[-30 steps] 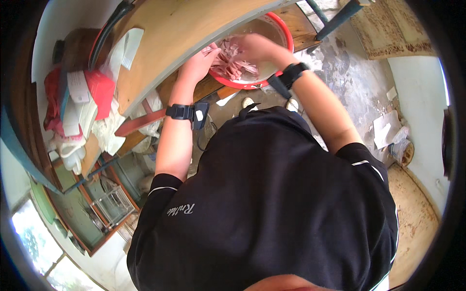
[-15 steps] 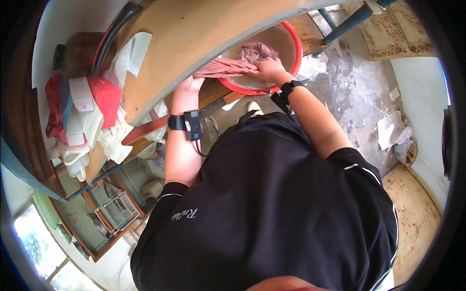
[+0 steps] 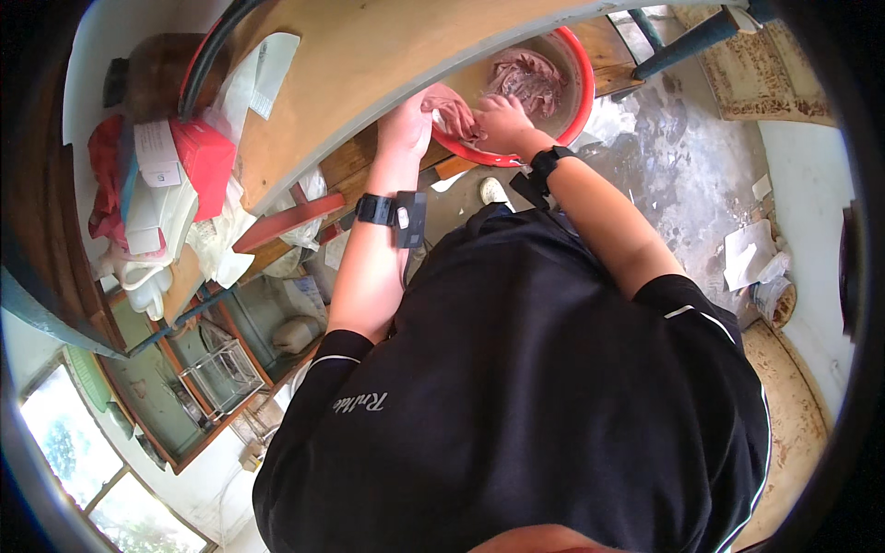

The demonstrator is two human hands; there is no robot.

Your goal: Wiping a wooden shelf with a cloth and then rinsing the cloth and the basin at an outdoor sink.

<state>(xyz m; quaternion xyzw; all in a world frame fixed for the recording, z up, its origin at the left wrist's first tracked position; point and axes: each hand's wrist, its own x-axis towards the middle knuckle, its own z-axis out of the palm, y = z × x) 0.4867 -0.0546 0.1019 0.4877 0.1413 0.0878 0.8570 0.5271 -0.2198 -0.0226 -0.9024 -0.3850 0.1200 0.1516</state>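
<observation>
A dusty-pink cloth (image 3: 525,81) lies bunched in a basin with a red rim (image 3: 587,88), and part of it is gathered between my hands over the near left side. My left hand (image 3: 404,127) is closed on this gathered part at the basin's left edge; the tabletop edge covers some of its fingers. Over the basin's near side, my right hand (image 3: 505,124) has its fingers curled on the cloth, close to the left hand. Murky liquid seems to lie in the basin. Both wrists wear black straps with small devices.
A tan tabletop (image 3: 359,83) curves across above my left hand. Boxes, including a red box (image 3: 203,166), and plastic bags crowd the left. The basin stands on a wooden bench (image 3: 613,60). A blue metal leg (image 3: 687,44) is beyond it. Papers (image 3: 749,253) lie on the floor at right.
My left hand has moved right and up, closer to the right hand. The cloth stretched between them has shortened into a gathered bunch. The view has shifted slightly.
</observation>
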